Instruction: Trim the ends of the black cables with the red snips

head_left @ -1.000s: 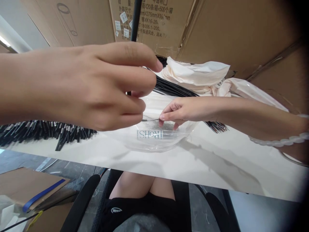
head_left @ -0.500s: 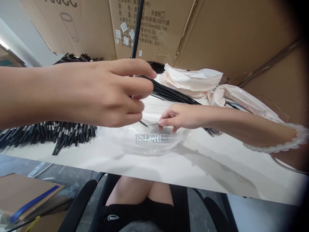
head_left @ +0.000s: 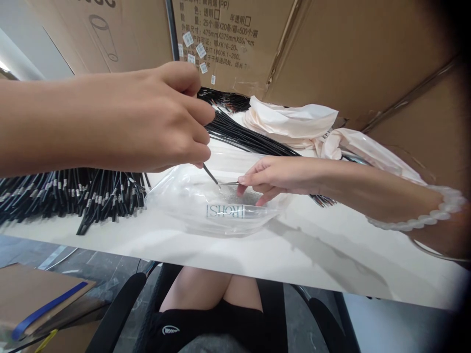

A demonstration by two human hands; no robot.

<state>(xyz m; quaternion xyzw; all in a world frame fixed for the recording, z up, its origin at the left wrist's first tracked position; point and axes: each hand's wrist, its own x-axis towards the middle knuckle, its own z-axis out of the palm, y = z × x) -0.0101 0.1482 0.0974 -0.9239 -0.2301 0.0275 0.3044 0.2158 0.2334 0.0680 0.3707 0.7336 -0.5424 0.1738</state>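
Observation:
My left hand [head_left: 162, 120] is closed around a thin black cable [head_left: 211, 175]. One end of the cable points down out of my fist, and a thicker black length rises above it in front of the carton. Between thumb and forefinger, my right hand [head_left: 263, 177] pinches a thin metal piece [head_left: 228, 183]; its exact kind is too small to make out. The tip of this piece is at the cable's end; whether they touch I cannot tell. Below both hands lies a clear plastic bag [head_left: 176, 196] marked RoHS, with a mass of tiny grey parts [head_left: 252, 197] in it.
Many black cables with silvery ends [head_left: 99, 196] lie at the left of the white table [head_left: 324, 264]. Behind the bag runs a bundle of long black cables [head_left: 250, 137], beside pale plastic wrapping [head_left: 290, 120]. Large cardboard cartons [head_left: 331, 54] stand along the back.
My left hand has moved up and to the left with the cable. My right hand has shifted slightly left, and the thin metal piece now meets or nearly meets the cable's end.

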